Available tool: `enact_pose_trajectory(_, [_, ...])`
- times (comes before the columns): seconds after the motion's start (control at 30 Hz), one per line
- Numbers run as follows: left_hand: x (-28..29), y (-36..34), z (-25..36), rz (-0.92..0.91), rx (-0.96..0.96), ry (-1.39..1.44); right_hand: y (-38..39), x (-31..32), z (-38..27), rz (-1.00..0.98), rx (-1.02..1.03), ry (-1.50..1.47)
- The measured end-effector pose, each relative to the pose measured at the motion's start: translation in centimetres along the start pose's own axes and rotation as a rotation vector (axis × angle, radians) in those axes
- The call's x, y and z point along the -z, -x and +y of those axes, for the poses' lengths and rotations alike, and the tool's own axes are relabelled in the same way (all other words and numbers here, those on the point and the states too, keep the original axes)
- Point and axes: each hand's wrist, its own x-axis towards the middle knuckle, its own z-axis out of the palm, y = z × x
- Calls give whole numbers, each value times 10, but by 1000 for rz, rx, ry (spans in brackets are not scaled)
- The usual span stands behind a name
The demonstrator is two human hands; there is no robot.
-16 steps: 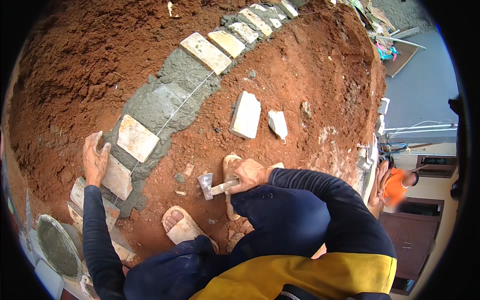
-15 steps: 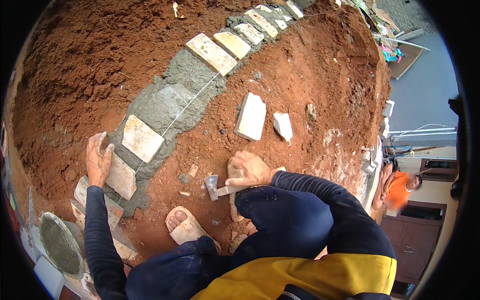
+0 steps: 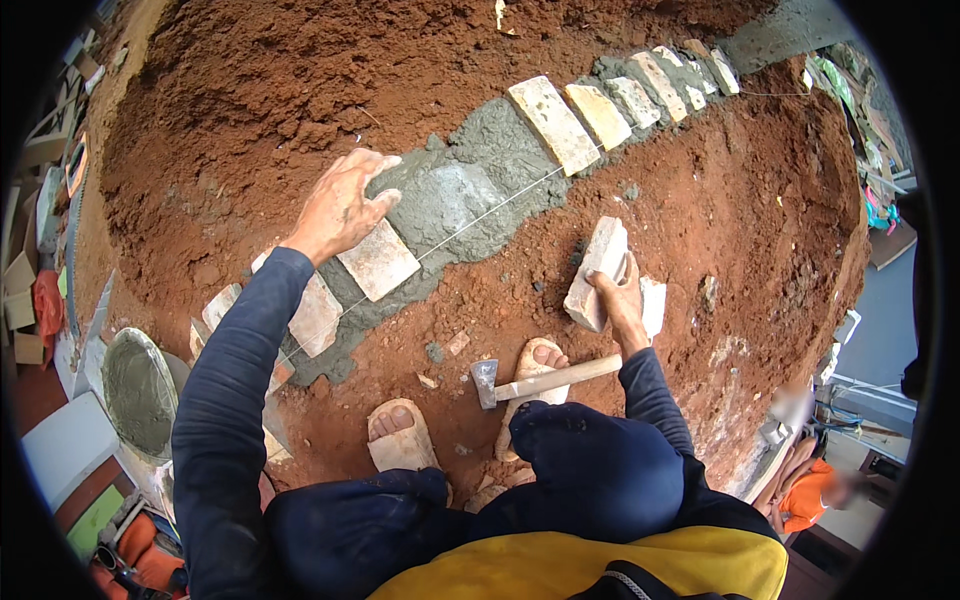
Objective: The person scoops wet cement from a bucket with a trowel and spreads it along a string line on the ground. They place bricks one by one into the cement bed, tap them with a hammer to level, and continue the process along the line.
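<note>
My right hand (image 3: 622,300) grips a pale whitish brick (image 3: 603,250), tilted up at the soil on the right; whether it still touches the ground I cannot tell. A second pale piece (image 3: 653,306) lies just behind that hand. My left hand (image 3: 345,208), fingers apart and holding nothing, hovers at the edge of the wet grey mortar (image 3: 490,150). Just below it sits a laid brick (image 3: 379,261) in the mortar. A hatchet-like hammer (image 3: 556,379) with a wooden handle rests beside my right foot, its metal head to the left.
A taut white string (image 3: 490,212) runs along the row of bricks. More bricks (image 3: 553,124) stand crosswise farther up the bed. A bucket of mortar (image 3: 138,392) is at the left. Loose red soil (image 3: 250,100) rises behind. A person in orange (image 3: 803,497) is at the lower right.
My right hand has let go of the hammer and taken hold of the pale brick, which is now tilted up. My left hand has moved up and right along the mortar. The view has shifted.
</note>
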Motion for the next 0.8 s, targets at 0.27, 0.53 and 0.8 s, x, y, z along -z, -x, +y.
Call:
enact_pose_trajectory(0.27, [-28, -79, 35, -79, 440, 827, 0, -129, -134, -383, 1043, 639])
enact_pose_trajectory(0.53, [7, -74, -61, 321, 522, 959, -57, -163, -110, -567, 1023, 869])
enact_pose_trajectory(0.8, [-32, -73, -85, 246, 691, 1016, -62, -154, -79, -429, 1305, 1060])
